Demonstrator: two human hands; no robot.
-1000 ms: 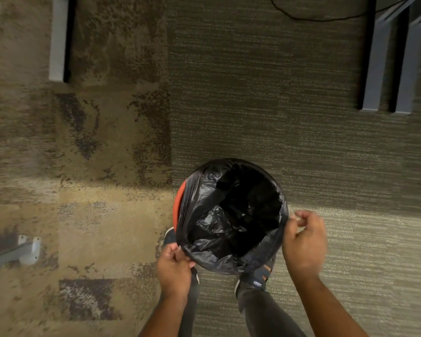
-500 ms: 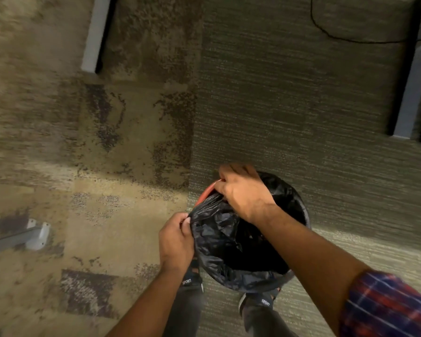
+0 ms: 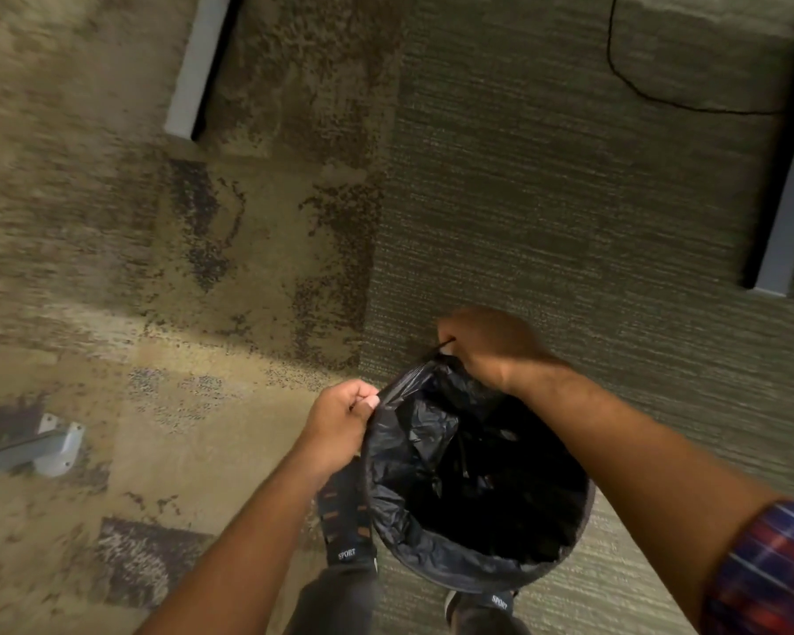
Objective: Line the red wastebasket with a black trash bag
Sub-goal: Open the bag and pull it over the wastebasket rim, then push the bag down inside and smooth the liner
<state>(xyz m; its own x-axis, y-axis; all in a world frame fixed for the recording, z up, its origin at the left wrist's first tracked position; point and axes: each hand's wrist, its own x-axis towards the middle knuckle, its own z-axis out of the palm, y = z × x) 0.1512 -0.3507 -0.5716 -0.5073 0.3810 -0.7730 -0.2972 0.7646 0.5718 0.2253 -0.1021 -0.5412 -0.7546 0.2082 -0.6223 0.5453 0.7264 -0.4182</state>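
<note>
A black trash bag (image 3: 432,456) fills the round wastebasket on the carpet between my feet; its plastic is folded over the whole rim, so no red of the basket shows. My left hand (image 3: 340,419) pinches the bag's edge at the left side of the rim. My right hand (image 3: 487,346) reaches across the opening and grips the bag's edge at the far side, pulling it taut between the two hands.
My two shoes (image 3: 344,515) stand against the basket's near side. Grey furniture legs lie at top left (image 3: 193,71), far right (image 3: 789,208) and left edge (image 3: 33,446). A black cable (image 3: 652,91) loops on the carpet at top right.
My right hand crossed from the basket's right side to its far rim and took hold of the bag. The bag's edge went over the left rim, hiding the red.
</note>
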